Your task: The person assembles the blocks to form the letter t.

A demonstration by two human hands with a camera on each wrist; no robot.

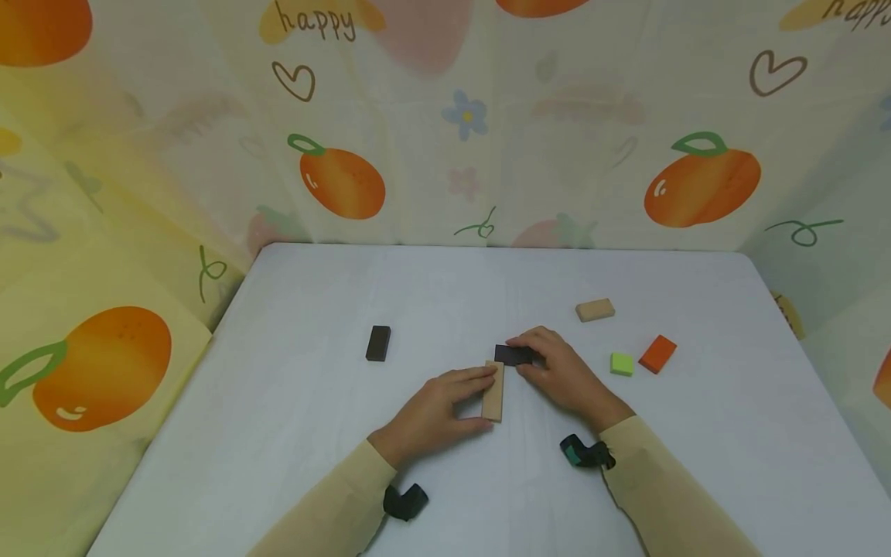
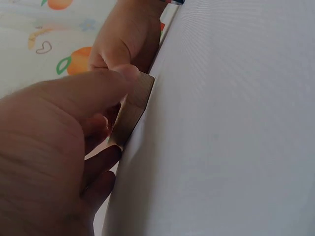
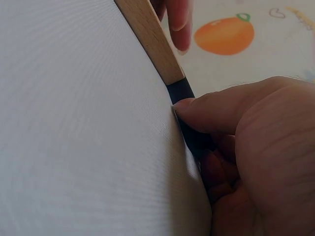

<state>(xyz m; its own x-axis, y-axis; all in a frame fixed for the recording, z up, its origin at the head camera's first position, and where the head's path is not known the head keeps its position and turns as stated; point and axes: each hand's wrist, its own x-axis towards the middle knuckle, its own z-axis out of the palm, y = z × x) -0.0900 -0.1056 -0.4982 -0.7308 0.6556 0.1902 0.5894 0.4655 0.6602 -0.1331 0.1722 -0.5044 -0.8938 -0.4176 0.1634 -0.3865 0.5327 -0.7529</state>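
My left hand (image 1: 431,406) holds a long light wooden block (image 1: 493,404) lengthwise, thumb at its near end and fingertips toward the far end. In the left wrist view, the thumb presses on the end of that wooden block (image 2: 135,105), which lies on the white surface. A black block (image 1: 512,355) is pinched between the thumb and fingers of my right hand (image 1: 567,379). It lies crosswise at the wooden block's far end. Seen from the right wrist, the black block (image 3: 181,89) sits right at the wooden block's end (image 3: 155,44), its other end partly hidden by fingers.
Another black block (image 1: 378,343) lies at the left of the white table (image 1: 292,433). Toward the right are a small light wooden block (image 1: 595,310), a green block (image 1: 622,364) and an orange block (image 1: 657,354). A patterned cloth (image 1: 418,186) hangs behind the table.
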